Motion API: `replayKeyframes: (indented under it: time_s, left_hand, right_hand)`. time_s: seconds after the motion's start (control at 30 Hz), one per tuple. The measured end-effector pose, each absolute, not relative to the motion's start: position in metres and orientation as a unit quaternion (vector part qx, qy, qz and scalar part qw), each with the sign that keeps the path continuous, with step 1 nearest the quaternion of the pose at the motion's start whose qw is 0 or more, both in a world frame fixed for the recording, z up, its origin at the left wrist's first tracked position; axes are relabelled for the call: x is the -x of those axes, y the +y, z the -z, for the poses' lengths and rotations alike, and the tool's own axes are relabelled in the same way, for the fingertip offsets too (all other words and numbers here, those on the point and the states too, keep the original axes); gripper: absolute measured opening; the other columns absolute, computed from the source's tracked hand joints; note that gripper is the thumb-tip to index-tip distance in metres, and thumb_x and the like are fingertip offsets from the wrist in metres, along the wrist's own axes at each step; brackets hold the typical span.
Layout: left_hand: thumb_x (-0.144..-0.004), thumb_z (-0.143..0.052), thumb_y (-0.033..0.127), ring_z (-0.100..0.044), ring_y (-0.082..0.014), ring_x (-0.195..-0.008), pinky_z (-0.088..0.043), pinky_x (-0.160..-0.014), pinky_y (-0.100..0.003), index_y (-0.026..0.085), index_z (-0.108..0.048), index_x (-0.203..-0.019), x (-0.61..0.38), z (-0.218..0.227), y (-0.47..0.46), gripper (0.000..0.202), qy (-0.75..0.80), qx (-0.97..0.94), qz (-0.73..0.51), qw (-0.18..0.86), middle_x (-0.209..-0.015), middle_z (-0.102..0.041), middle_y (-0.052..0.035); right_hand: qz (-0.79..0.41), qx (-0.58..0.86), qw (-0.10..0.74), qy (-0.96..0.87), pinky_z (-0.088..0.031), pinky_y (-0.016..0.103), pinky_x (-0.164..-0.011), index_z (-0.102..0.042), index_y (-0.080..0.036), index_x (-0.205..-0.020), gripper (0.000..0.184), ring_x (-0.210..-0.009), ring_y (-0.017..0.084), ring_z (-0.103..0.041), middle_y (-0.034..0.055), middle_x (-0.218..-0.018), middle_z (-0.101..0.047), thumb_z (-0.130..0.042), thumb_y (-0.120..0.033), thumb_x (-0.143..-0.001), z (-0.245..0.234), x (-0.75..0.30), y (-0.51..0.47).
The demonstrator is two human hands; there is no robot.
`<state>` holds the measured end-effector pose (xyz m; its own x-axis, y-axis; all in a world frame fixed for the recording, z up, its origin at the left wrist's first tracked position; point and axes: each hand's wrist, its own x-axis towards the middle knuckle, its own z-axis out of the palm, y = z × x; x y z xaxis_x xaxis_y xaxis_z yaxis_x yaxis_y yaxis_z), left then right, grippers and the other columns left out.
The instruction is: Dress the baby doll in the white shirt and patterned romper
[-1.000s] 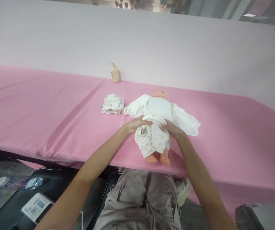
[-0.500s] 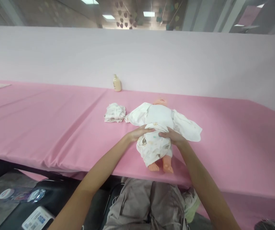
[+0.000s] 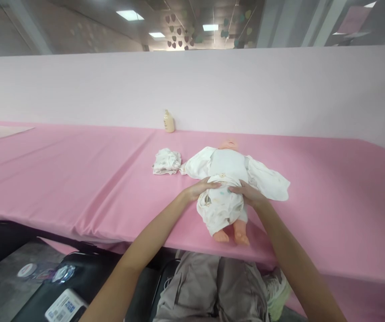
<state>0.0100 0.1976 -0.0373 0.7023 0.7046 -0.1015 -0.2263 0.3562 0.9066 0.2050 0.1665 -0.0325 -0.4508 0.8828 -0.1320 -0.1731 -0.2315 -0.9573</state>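
A baby doll (image 3: 228, 162) in white clothing lies on its back on the pink-covered table, its feet toward me. Its white sleeves spread out to both sides. Over its hips and legs lies a bunched white printed baby garment (image 3: 220, 206); the bare feet stick out below. My left hand (image 3: 203, 187) is closed on the garment's left edge near the doll's waist, thumb on top. On the opposite edge, my right hand (image 3: 246, 192) grips the same garment, its thumb over the fabric. The fingers under the cloth are partly hidden.
A folded white cloth stack (image 3: 167, 162) sits left of the doll, touching a sleeve end. Behind it a pump bottle (image 3: 168, 122) stands by the white wall. Below the pink table cover (image 3: 118, 179), a black chair holds a plastic bottle (image 3: 46, 272) and a white box (image 3: 65, 306).
The whole view has shifted slightly, so everything appears a little lower and to the right. Both hands keep the same hold on the garment.
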Motion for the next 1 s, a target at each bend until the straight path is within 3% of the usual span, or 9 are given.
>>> replayKeyframes:
  time_s: [0.3, 0.5, 0.67, 1.0]
  left_hand:
    - [-0.064, -0.077, 0.024, -0.067, -0.0218, -0.087, -0.052, -0.079, -0.029, 0.009, -0.062, -0.106, -0.01, 0.04, 0.2, 0.047, 0.233, -0.488, -0.292, 0.789, -0.102, -0.068, -0.0152]
    - [-0.058, -0.08, 0.02, -0.065, -0.0245, -0.093, -0.051, -0.082, -0.032, 0.011, -0.059, -0.112, -0.007, 0.035, 0.198, 0.059, 0.219, -0.524, -0.273, 0.776, -0.101, -0.068, -0.0143]
    - [-0.052, -0.081, 0.013, -0.065, -0.0236, -0.091, -0.051, -0.077, -0.031, 0.015, -0.057, -0.117, -0.002, 0.031, 0.198, 0.069, 0.22, -0.589, -0.208, 0.749, -0.104, -0.068, -0.0116]
    - [-0.057, -0.08, 0.022, -0.066, -0.0202, -0.082, -0.051, -0.073, -0.028, 0.012, -0.06, -0.109, -0.003, 0.036, 0.202, 0.057, 0.247, -0.584, -0.215, 0.743, -0.097, -0.069, -0.011]
  right_hand:
    - [-0.694, 0.344, 0.383, -0.503, -0.054, 0.033, -0.071, -0.065, -0.013, -0.098, 0.046, -0.087, 0.024, -0.066, 0.0096, -0.089, -0.071, -0.08, -0.03, -0.058, 0.039, -0.207, 0.173]
    - [-0.695, 0.34, 0.381, -0.506, -0.054, 0.031, -0.066, -0.066, -0.013, -0.092, 0.044, -0.08, 0.024, -0.067, 0.009, -0.085, -0.071, -0.081, -0.028, -0.054, 0.038, -0.206, 0.172]
    - [-0.704, 0.327, 0.381, -0.502, -0.054, 0.031, -0.065, -0.065, -0.013, -0.099, 0.049, -0.082, 0.024, -0.066, 0.0092, -0.088, -0.071, -0.081, -0.026, -0.055, 0.038, -0.207, 0.172]
    - [-0.704, 0.325, 0.399, -0.49, -0.052, 0.03, -0.072, -0.065, -0.015, -0.098, 0.043, -0.082, 0.02, -0.065, 0.0087, -0.093, -0.07, -0.077, -0.038, -0.063, 0.044, -0.206, 0.175]
